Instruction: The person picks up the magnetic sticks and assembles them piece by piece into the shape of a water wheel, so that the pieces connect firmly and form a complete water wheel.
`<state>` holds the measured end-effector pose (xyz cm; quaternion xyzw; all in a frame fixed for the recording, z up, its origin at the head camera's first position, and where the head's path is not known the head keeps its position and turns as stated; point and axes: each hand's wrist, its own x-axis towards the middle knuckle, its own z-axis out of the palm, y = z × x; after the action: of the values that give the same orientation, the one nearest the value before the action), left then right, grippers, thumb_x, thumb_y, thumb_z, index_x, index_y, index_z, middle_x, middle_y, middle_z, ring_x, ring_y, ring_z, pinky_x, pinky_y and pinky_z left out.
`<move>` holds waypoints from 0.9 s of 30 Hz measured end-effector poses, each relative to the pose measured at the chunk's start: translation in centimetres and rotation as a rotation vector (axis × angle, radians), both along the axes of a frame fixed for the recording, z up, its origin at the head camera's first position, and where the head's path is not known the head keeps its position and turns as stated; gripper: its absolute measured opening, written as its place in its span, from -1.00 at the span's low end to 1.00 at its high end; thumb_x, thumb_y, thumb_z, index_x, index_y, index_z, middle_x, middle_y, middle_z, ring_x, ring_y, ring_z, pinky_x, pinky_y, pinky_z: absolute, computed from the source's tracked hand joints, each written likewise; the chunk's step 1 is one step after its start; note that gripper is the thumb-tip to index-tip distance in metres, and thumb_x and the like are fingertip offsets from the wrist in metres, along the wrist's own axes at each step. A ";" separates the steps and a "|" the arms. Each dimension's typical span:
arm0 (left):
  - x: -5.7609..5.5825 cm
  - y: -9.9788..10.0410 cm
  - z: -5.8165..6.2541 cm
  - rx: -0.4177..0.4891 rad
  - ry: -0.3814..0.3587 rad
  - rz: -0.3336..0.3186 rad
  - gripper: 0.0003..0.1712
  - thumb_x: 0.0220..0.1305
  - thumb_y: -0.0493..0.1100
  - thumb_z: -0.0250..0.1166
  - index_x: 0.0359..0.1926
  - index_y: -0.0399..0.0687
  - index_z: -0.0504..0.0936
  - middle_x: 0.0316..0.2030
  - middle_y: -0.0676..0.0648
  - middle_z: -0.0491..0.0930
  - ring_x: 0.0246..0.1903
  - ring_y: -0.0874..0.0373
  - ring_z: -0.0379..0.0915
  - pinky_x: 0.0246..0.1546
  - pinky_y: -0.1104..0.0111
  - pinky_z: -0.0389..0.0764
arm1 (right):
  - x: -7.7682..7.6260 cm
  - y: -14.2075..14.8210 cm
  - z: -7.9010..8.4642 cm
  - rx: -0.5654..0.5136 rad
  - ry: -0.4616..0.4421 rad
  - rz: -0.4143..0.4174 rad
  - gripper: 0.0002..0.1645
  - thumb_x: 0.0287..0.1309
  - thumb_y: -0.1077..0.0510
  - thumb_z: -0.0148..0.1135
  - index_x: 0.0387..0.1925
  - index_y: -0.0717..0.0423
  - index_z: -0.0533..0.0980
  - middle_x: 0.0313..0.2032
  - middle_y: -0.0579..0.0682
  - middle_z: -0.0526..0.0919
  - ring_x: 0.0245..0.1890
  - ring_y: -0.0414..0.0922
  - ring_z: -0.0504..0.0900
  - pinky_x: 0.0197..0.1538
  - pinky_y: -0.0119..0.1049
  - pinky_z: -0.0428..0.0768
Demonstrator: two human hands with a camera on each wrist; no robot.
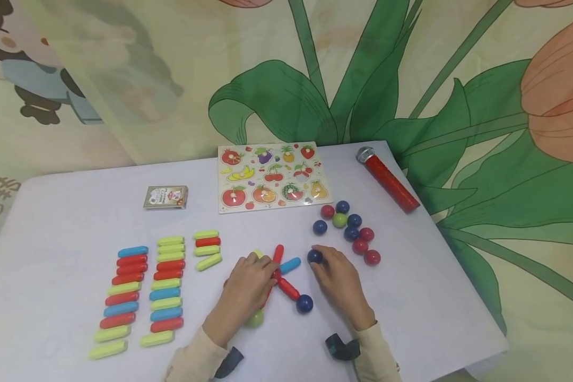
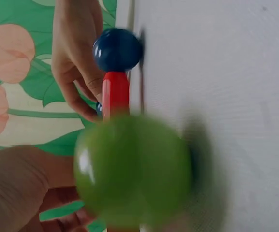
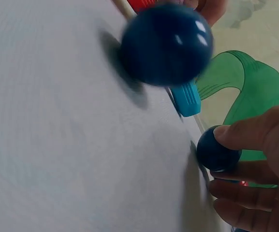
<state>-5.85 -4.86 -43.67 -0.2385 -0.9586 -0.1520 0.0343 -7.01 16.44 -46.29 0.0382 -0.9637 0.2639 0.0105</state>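
My left hand [image 1: 248, 284] holds a star-shaped build of coloured rods at its middle, covering part of it. From under the fingers come a red rod [image 1: 288, 289] tipped with a dark blue ball [image 1: 304, 304], another red rod pointing away, and a light blue rod [image 1: 291, 265] whose outer end is bare. A green ball [image 2: 134, 171] sits at the near end of the build, large and blurred in the left wrist view. To the right, my right hand [image 1: 341, 281] pinches a loose dark blue ball [image 3: 219, 151] between thumb and fingers, just apart from the light blue rod.
Several red, blue and green balls [image 1: 340, 220] cluster beyond my right hand. Yellow, red and blue rods [image 1: 167, 293] lie in columns at left. Farther back are a card box [image 1: 165, 197], a fruit puzzle board [image 1: 274, 178] and a red microphone [image 1: 389, 180].
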 end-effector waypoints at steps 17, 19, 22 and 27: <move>-1.8 2.8 -0.6 0.044 -0.097 -0.078 -0.62 0.07 -0.17 0.43 -0.03 -0.06 0.69 -0.19 -0.01 0.70 -0.39 0.20 0.25 -0.38 0.48 0.34 | 1.0 0.6 -0.4 -0.087 -0.021 -0.019 -0.55 0.07 0.17 0.37 0.05 0.00 0.54 -0.18 -0.11 0.60 -0.40 -0.27 0.43 -0.31 -0.41 0.52; -1.8 2.8 -0.6 0.056 -0.111 -0.079 -0.62 0.07 -0.19 0.43 -0.03 -0.06 0.69 -0.18 -0.01 0.70 -0.38 0.21 0.26 -0.38 0.48 0.34 | 1.1 0.7 -0.4 -0.110 -0.028 -0.005 -0.54 0.07 0.18 0.37 0.05 0.00 0.54 -0.18 -0.11 0.60 -0.38 -0.27 0.44 -0.29 -0.40 0.53; -1.8 2.8 -0.7 0.095 -0.128 -0.082 -0.63 0.07 -0.21 0.43 -0.04 -0.05 0.69 -0.19 0.01 0.70 -0.38 0.22 0.26 -0.38 0.48 0.33 | 1.3 0.8 -0.3 -0.136 -0.031 0.018 -0.53 0.05 0.21 0.39 0.04 -0.01 0.54 -0.21 -0.13 0.60 -0.37 -0.28 0.44 -0.27 -0.41 0.53; -1.8 2.7 -0.7 0.147 -0.136 -0.086 -0.65 0.07 -0.22 0.42 -0.05 -0.05 0.70 -0.21 0.02 0.70 -0.39 0.23 0.26 -0.39 0.49 0.31 | 1.4 0.7 -0.3 -0.162 -0.029 0.064 -0.51 0.02 0.23 0.41 0.04 -0.01 0.53 -0.22 -0.15 0.60 -0.37 -0.28 0.44 -0.27 -0.42 0.53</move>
<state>-7.68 -2.21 -44.41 -0.2654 -0.9338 -0.2392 -0.0198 -5.57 17.16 -46.56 0.0643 -0.9376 0.3417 -0.0087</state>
